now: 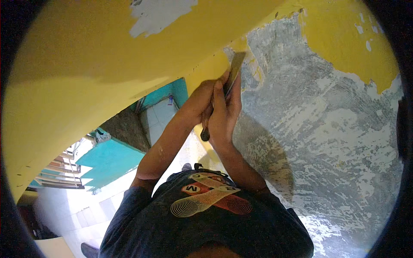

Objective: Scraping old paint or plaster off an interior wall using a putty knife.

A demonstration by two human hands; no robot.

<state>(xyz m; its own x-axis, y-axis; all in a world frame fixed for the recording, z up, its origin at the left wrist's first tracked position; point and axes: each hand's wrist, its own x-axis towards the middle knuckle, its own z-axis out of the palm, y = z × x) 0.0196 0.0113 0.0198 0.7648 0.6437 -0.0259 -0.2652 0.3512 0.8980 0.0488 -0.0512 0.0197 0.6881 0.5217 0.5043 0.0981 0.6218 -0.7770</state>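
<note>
A scraper with a flat metal blade [236, 66] is gripped in both of my hands, which are pressed close together. My left hand [209, 93] wraps the tool from the left. From the right, my right hand [222, 111] closes around the handle, with its thumb pointing up along the tool. The dark butt of the handle [205, 134] pokes out below my palms. The blade's tip is at a strip of yellow paint beside the bare grey wall [287, 74]; whether it touches cannot be made out. My fingers hide much of the handle.
A yellow-painted surface [80, 64] slopes across the upper left, with a bare pale patch [161, 16]. Yellow paint [348, 42] with a ragged edge covers the upper right wall. Below left are a turquoise surface [109, 161], wooden slats [61, 174] and a tiled floor [84, 219].
</note>
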